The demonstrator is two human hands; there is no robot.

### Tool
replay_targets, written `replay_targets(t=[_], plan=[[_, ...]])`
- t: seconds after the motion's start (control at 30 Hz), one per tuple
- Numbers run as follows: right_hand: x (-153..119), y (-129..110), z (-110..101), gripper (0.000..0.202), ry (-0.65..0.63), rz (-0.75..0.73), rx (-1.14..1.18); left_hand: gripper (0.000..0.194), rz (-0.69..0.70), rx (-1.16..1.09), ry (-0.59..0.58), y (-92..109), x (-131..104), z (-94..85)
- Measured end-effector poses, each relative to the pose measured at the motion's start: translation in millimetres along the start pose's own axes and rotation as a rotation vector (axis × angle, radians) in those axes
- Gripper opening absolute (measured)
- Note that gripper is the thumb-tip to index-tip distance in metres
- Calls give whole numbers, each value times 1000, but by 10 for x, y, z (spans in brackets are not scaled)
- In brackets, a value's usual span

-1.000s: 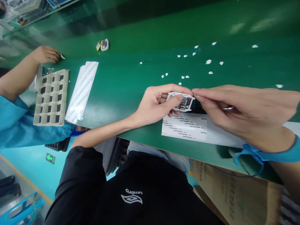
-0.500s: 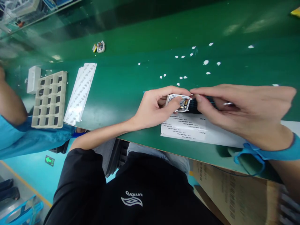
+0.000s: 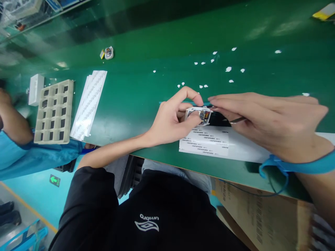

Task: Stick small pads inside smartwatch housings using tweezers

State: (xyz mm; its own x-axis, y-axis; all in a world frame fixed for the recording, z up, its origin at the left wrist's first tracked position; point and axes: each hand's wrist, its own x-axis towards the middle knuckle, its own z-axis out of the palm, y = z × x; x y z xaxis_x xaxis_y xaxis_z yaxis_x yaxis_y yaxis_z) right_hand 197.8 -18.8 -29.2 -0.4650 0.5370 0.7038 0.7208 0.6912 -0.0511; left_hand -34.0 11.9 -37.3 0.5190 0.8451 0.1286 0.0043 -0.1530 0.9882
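My left hand is closed around a small white square watch case, with the thumb over its inside. Circuit parts show in the case, which faces up. Close by on its right, my right hand has its fingers pinched together at the upper right corner of the case. A thin metal tool lies in that hand, mostly hidden by the fingers. Whether the fingertips also grip something tiny cannot be made out. Under both hands are a dark mat and a white printed sheet.
At the left, a beige compartment tray with dark pieces stands beside white label strips and a white box. Another open case lies farther back. White bits dot the green table. A co-worker's arm rests at far left.
My left index finger has lifted off the top edge of the case and bent. My right fingers have closed in more, and the metal tool in the hand has turned and shows more.
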Motion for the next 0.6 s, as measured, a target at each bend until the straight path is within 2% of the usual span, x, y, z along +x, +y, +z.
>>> replay_targets(t=[0.07, 0.17, 0.3, 0.4, 0.5, 0.6], plan=[[-25, 11, -42, 44, -21, -50, 4, 21, 9, 35, 32, 3, 0, 6], [-70, -5, -81, 55, -123, -81, 31, 20, 18, 64, 42, 7, 4, 15], [-97, -69, -66, 72, -119, -76, -41, 17, 84, 75, -15, 6, -4, 32], [-86, -94, -48, 79, -141, -54, -59, 16, 124, 104, -13, -28, -4, 42], [-58, -105, -35, 76, -129, -52, -25, 24, 215, 115, 13, -81, 10, 42], [-14, -127, -26, 56, -83, -2, 1, 30, 292, 152, 35, -118, 19, 38]])
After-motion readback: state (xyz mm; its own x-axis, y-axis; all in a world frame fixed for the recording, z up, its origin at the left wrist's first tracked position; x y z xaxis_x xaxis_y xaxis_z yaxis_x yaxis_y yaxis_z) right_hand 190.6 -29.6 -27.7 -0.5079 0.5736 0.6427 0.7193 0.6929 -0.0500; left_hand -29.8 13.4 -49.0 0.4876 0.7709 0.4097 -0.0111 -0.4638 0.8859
